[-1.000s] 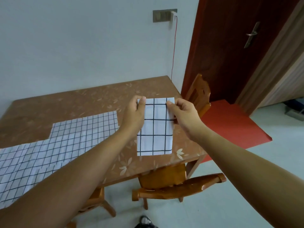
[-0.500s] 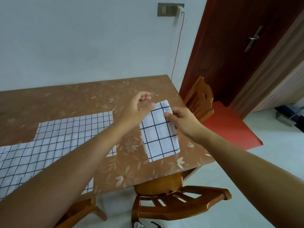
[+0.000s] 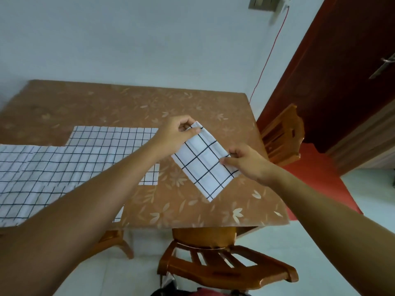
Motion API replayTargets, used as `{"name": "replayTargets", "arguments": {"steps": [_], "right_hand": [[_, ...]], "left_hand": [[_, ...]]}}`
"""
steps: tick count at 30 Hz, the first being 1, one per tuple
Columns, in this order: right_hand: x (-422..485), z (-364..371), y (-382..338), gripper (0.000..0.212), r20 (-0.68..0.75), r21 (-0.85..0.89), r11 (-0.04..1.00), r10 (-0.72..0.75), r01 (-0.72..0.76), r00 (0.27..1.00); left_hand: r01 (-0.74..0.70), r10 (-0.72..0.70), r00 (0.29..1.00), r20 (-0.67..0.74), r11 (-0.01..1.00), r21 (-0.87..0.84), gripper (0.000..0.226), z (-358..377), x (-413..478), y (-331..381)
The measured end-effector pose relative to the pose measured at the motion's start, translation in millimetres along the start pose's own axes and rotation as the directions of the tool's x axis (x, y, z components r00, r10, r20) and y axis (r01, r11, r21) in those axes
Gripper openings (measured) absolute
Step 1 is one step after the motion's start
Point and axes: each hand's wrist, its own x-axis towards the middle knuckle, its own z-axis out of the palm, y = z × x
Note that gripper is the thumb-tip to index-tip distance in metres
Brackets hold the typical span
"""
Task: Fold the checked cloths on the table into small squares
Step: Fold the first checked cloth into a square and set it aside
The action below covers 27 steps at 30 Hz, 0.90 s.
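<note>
Both arms outstretched. Left hand (image 3: 175, 133) pinches far corner of folded checked cloth (image 3: 205, 162); right hand (image 3: 248, 160) pinches right edge. Cloth above bench (image 3: 192, 103), long axis diagonal, far-left to near-right.

Folded cloth (image 3: 204, 163) right of flat cloths (image 3: 85, 159) on table (image 3: 106, 103).

The spread checked cloths (image 3: 53, 167) are cut off at 9 o'clock and partly covered by the left forearm (image 3: 102, 195). A wall switch (image 3: 264, 4) at 1 o'clock is blurred and cropped; a dark object (image 3: 171, 290) at 6 o'clock cannot be identified.
</note>
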Motion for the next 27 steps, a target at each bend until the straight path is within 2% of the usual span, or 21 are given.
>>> {"name": "replayTargets", "arguments": {"steps": [2,5,9,11,12,13,15,17,20,22,24,27], "right_hand": [[3,-10,17,0.025,0.056,0.08,0.997,0.012,-0.016,0.998],[4,-28,41,0.025,0.099,0.306,0.95,0.034,-0.063,0.995],[3,-55,79,0.017,0.034,0.575,0.814,0.08,-0.085,0.996],[3,-68,98,0.015,0.007,0.659,0.747,0.115,-0.091,0.993],[3,-73,108,0.013,-0.007,0.674,0.733,0.127,-0.089,0.992],[2,-78,116,0.022,-0.018,0.68,0.729,0.131,-0.084,0.991],[0,-87,130,0.054,-0.039,0.686,0.725,0.119,-0.06,0.992],[-2,-93,143,0.065,-0.036,0.678,0.734,0.084,-0.038,0.996],[-4,-101,149,0.042,-0.006,0.654,0.757,0.027,-0.016,1.0],[-5,-105,149,0.034,0.002,0.649,0.761,0.0,-0.001,1.0],[-6,-107,148,0.033,-0.016,0.618,0.786,-0.024,0.029,1.0],[-6,-107,142,0.024,-0.063,0.501,0.864,-0.022,0.051,0.998]], "left_hand": [[0.078,-0.082,0.993,-0.087,0.995,-0.055,0.008,4,-5,-3],[0.166,-0.187,0.969,-0.162,0.977,-0.135,0.007,23,-13,0],[0.283,-0.341,0.914,-0.221,0.924,-0.257,0.02,72,-17,8],[0.326,-0.386,0.89,-0.244,0.911,-0.251,0.022,100,-16,13],[0.333,-0.386,0.887,-0.255,0.915,-0.228,0.02,114,-16,15],[0.338,-0.383,0.884,-0.267,0.92,-0.2,0.017,128,-17,19],[0.359,-0.402,0.867,-0.294,0.914,-0.19,0.017,152,-20,27],[0.382,-0.434,0.845,-0.313,0.899,-0.215,0.018,165,-24,28],[0.398,-0.493,0.82,-0.291,0.856,-0.33,0.019,174,-31,33],[0.399,-0.508,0.816,-0.276,0.84,-0.367,0.02,175,-31,34],[0.389,-0.495,0.827,-0.267,0.846,-0.364,0.022,175,-29,36],[0.378,-0.442,0.861,-0.253,0.888,-0.262,0.016,174,-25,30]]}}
